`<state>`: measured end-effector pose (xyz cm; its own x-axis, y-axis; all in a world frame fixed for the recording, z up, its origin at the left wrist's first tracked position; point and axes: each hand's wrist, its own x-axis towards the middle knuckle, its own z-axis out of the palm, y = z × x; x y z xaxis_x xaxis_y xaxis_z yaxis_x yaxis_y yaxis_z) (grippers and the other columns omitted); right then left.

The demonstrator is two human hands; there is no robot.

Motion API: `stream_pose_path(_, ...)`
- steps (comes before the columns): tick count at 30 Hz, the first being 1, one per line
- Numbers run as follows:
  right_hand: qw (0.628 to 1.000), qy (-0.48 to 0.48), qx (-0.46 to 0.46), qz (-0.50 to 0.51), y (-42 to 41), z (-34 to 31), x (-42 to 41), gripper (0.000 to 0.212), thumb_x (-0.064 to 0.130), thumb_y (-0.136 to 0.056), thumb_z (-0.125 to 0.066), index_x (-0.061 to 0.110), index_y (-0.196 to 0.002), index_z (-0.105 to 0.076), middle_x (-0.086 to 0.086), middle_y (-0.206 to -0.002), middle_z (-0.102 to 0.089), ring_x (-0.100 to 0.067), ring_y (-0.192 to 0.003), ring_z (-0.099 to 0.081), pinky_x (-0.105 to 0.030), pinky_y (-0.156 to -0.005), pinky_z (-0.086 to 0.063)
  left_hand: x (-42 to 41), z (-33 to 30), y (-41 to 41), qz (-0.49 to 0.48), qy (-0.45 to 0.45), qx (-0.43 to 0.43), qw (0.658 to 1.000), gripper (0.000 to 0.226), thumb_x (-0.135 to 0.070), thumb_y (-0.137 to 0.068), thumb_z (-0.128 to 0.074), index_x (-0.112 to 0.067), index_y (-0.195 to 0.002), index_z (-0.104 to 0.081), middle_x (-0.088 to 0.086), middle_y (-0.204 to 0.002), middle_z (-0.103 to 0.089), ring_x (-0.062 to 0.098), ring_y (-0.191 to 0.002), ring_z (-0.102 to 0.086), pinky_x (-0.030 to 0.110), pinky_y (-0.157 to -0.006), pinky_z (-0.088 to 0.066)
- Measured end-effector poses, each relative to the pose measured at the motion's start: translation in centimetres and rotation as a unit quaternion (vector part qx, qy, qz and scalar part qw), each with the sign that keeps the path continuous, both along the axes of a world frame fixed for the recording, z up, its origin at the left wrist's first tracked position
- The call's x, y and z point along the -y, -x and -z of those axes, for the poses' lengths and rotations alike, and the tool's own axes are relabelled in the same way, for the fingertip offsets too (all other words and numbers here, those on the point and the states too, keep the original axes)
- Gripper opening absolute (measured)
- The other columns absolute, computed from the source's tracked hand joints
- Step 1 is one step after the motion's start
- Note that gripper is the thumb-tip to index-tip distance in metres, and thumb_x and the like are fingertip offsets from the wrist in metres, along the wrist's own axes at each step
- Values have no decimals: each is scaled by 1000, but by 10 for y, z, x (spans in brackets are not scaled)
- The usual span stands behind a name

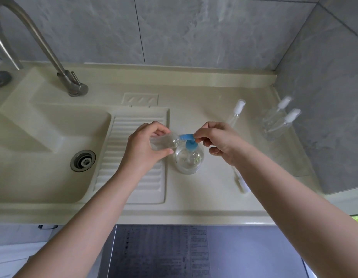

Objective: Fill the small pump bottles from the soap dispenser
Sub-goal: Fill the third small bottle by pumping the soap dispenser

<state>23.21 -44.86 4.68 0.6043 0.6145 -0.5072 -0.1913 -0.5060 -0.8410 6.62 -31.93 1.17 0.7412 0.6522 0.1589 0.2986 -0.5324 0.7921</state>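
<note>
A clear soap dispenser (189,160) with a blue pump head (189,140) stands on the cream counter. My left hand (146,146) grips a small clear bottle (167,142) lying sideways, its open mouth against the blue nozzle. My right hand (220,140) pinches the rear of the blue pump head with thumb and forefinger. Another small pump bottle (235,114) with a white top stands behind my right hand. Two more small pump bottles (278,119) stand near the right wall. A loose white pump with its tube (241,181) lies on the counter under my right forearm.
A cream sink basin (43,141) with a metal drain (82,160) lies to the left, beside a ribbed washboard slope (134,177). A steel tap (71,83) rises at the back left. Grey tiled walls (324,97) close in the back and right. The counter's front edge (174,219) is below.
</note>
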Motion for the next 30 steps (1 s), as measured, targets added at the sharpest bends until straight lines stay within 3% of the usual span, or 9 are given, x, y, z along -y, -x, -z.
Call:
stream_pose_path(7,1000,-3,13,8,3,5,-1,24,8,-82,-66,18,-65,-54,4,-64,-65,-14,-60,-41,-22,-48,-26,-1,1,0,3,-3,-1,1000,45,-13,-61,-92,-24,-98,-68,-12,-102,-68,4,-97,-61,15,-90,-46)
stream_pose_path(13,1000,-4,6,-5,-2,0,0,18,8,-81,-68,16,-68,-59,1,-69,-68,-13,-61,-40,-22,-47,-26,0,-1,0,0,5,-4,1000,45,-13,-62,-91,-23,-99,-68,-12,-103,-67,0,-98,-60,6,-86,-41)
stream_pose_path(30,1000,-2,14,2,2,3,2,21,7,-82,-67,18,-67,-58,2,-70,-66,-14,-62,-41,-22,-48,-27,1,0,-1,2,8,-11,1000,45,-15,-63,-91,-26,-99,-67,-14,-104,-66,1,-99,-60,8,-87,-42)
